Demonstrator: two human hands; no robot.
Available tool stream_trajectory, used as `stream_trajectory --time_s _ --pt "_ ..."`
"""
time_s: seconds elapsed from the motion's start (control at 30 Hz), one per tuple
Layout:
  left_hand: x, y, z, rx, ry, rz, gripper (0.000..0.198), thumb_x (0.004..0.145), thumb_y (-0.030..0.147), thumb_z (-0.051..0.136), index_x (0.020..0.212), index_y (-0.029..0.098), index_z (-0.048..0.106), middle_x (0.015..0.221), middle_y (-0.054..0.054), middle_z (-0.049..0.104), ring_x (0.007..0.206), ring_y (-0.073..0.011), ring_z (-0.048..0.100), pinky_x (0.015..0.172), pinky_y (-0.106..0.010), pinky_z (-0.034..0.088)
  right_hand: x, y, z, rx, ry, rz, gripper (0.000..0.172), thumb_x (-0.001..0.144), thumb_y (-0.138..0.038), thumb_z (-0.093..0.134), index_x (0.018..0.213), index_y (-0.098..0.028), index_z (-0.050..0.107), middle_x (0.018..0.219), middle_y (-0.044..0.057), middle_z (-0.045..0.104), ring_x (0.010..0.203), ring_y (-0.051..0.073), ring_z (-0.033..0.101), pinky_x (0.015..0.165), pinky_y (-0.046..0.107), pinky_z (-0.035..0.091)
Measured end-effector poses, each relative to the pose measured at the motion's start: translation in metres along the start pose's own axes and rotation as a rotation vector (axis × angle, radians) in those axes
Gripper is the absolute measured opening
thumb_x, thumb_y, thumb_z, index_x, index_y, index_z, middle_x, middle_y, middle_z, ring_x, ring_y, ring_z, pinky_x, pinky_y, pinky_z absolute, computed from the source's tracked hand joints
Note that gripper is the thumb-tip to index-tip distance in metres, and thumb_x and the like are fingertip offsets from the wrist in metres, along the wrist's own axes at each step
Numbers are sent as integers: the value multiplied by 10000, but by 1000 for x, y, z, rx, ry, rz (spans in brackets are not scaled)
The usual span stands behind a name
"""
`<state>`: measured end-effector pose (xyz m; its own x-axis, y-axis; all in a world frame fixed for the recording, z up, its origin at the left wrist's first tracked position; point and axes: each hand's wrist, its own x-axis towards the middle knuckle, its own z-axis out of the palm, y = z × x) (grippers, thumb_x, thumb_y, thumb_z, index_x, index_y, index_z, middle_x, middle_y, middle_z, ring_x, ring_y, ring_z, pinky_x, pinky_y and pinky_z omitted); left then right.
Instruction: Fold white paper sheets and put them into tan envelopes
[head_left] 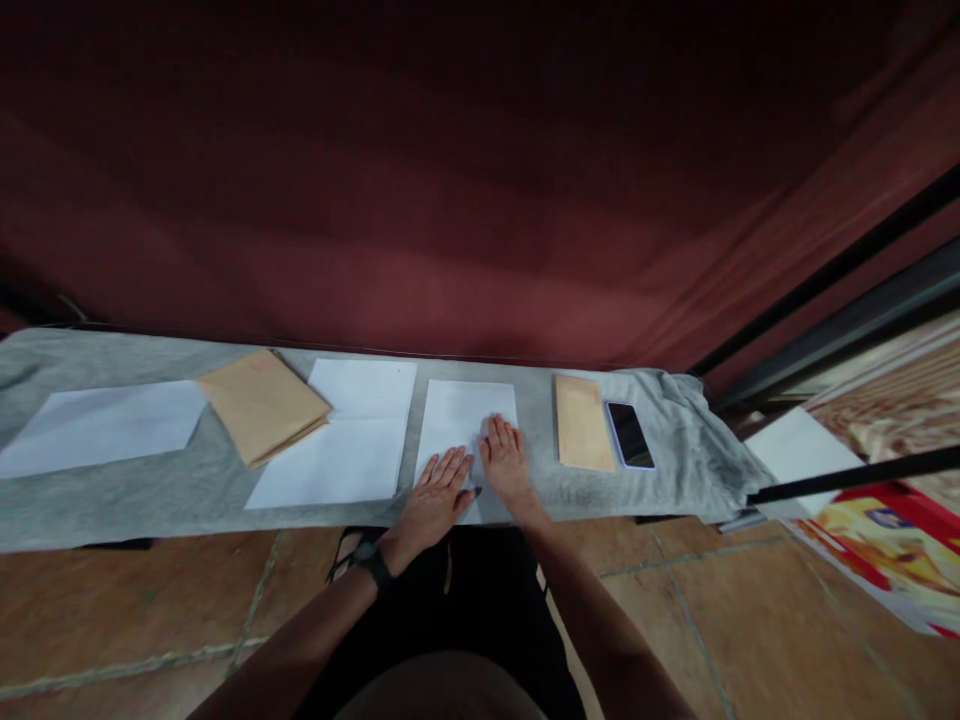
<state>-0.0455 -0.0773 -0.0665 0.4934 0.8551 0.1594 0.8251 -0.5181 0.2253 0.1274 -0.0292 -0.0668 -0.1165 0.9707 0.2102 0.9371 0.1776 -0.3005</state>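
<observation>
A white sheet of paper (457,415) lies in front of me on the grey cloth. My left hand (442,487) rests flat on its lower left part, fingers stretched out. Higher up, near the sheet's right edge, my right hand (504,458) lies palm down with its fingers extended. Neither hand holds anything. Just left of this sheet are more white sheets (352,455), with a crease across them. A stack of brown envelopes (262,405) overlaps their left corner. To the right is a single brown paper piece or envelope (585,425).
A phone (631,436) lies right of the brown paper. Farther left is another white sheet (105,425). Grey cloth (690,440) covers the narrow table, and a dark red curtain-like surface (450,230) rises behind it. A colourful printed box (892,550) stands at lower right.
</observation>
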Motion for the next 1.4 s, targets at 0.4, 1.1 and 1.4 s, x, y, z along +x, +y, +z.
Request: stream_trajectory --time_s 0.4,1.1,1.4 --pt "-45 -16 -10 50 1 106 693 964 421 570 1582 164 388 1663 -157 371 1552 -291 330 1272 -504 276 -67 30 -15 -57 11 -119 543 1087 -380 433 1579 -151 421 1624 129 431 1496 280 422 1248 484 289" --pt "-46 -19 -84 -693 94 -193 419 985 491 467 1045 203 765 1032 -60 804 943 -221 736 888 -323 585 -107 84 -56 551 -5 -81 372 1001 -386 564 1336 -269 678 1419 86 662 1398 263 544 1196 515 412" --pt "-10 -31 -79 -916 317 -400 463 878 586 582 958 157 735 900 -51 761 867 -220 685 807 -327 569 -56 58 -37 654 97 101 283 943 -411 549 1010 -216 743 1037 85 790 1005 251 723 905 379 568"
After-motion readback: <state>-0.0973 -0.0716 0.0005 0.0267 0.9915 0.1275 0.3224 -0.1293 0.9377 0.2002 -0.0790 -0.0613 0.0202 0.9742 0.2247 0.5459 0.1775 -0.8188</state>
